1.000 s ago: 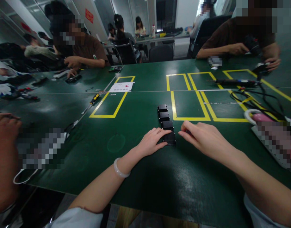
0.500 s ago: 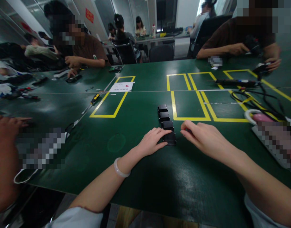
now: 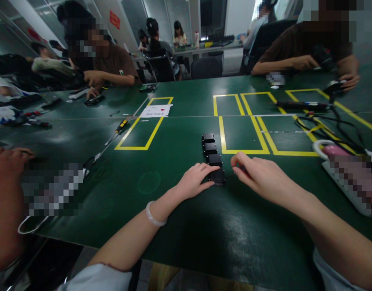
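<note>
Several small black rectangular blocks (image 3: 209, 147) stand in a row on the green table, running away from me. My left hand (image 3: 195, 180) holds the nearest black block (image 3: 217, 176), thumb at its near edge and fingers at its far edge. A pale bracelet (image 3: 154, 214) circles my left wrist. Just right of that block, apart from it, my right hand (image 3: 254, 173) is closed with the fingers curled in. What its fingertips hold, if anything, is hidden.
Yellow tape outlines (image 3: 245, 152) mark the green table (image 3: 180, 226). A yellow-black screwdriver (image 3: 121, 126) and a white paper (image 3: 155, 110) lie beyond, left. Black cables (image 3: 322, 121) and a blurred-out tray are at right. Another person's hand (image 3: 7, 161) is at far left; co-workers sit opposite.
My hands stay almost still, the right shifting only very slightly. The neighbouring person's hand at the far left has drawn back a little to the left.
</note>
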`<state>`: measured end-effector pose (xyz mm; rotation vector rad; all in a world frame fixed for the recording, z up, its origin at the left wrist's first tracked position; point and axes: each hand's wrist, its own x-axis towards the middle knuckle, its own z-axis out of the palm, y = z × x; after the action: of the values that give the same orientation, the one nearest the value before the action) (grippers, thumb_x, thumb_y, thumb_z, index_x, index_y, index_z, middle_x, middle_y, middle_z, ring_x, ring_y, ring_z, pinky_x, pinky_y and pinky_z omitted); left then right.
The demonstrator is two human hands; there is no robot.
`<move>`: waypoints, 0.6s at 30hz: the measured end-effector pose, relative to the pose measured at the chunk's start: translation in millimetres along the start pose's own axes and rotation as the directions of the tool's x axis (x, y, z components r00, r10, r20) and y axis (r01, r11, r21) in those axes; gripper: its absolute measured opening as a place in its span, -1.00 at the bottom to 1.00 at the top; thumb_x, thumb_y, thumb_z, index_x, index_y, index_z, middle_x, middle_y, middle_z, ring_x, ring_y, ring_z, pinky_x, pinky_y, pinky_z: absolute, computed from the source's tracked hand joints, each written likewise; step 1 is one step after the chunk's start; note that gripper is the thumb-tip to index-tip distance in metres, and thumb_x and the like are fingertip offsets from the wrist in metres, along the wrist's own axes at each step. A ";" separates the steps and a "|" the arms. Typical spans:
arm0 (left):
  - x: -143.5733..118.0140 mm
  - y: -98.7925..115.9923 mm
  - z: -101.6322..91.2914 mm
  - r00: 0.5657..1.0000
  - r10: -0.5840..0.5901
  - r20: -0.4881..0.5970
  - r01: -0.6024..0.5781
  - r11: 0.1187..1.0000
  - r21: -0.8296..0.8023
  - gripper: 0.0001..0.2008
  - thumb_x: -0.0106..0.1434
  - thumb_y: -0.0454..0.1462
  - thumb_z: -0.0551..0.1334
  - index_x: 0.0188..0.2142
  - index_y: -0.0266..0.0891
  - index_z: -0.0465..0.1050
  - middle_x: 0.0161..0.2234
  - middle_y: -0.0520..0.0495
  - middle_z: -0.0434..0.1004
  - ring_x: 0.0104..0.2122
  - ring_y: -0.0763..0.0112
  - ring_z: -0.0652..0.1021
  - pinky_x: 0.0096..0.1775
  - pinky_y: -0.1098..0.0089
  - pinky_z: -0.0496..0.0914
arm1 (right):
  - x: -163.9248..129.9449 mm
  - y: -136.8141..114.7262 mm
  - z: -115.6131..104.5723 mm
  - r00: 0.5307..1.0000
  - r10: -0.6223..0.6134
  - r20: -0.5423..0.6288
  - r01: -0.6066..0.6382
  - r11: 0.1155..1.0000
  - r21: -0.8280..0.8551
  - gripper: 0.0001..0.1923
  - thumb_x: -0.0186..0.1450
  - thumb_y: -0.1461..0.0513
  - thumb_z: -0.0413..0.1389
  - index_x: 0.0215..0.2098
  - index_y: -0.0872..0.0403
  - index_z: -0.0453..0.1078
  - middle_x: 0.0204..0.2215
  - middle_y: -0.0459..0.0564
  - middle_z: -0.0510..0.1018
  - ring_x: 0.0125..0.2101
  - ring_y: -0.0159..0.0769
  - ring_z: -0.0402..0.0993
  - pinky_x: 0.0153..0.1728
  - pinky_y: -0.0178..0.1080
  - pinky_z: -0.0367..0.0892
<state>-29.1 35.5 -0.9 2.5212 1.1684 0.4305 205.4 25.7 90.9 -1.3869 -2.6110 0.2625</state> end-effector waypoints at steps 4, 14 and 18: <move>0.4 -0.6 0.7 1.000 -0.006 0.003 0.006 1.000 0.012 -0.51 0.34 -0.16 0.16 0.22 -0.02 0.10 -0.01 -0.09 0.33 -0.06 0.21 0.37 -0.05 0.23 0.31 | 0.0 -1.8 -0.9 1.000 0.011 -0.005 -0.011 1.000 0.012 -0.82 0.38 0.14 -0.13 -0.12 0.03 0.17 -0.51 -0.12 0.43 -0.50 -0.30 0.37 -0.47 -0.29 0.09; 0.5 -0.9 1.2 1.000 0.000 -0.007 0.000 1.000 0.011 -0.51 0.34 -0.16 0.16 0.22 -0.02 0.10 -0.01 -0.09 0.33 -0.06 0.22 0.36 -0.05 0.22 0.31 | 0.3 -0.6 0.3 1.000 0.016 -0.001 -0.016 1.000 -0.015 -0.83 0.37 0.15 -0.14 -0.14 0.02 0.17 -0.51 -0.12 0.42 -0.50 -0.28 0.37 -0.47 -0.29 0.09; 0.3 -1.5 1.2 1.000 0.001 -0.004 -0.001 1.000 0.005 -0.51 0.34 -0.16 0.16 0.22 -0.01 0.10 -0.02 -0.09 0.33 -0.07 0.22 0.37 -0.05 0.22 0.31 | -0.5 -2.4 -0.9 1.000 0.018 -0.001 -0.018 1.000 -0.011 -0.82 0.37 0.14 -0.13 -0.13 0.01 0.18 -0.50 -0.12 0.44 -0.48 -0.28 0.38 -0.45 -0.28 0.11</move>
<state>-29.4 36.5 -2.6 2.5268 1.1715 0.4337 204.0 24.1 92.3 -1.4146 -2.6042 0.2502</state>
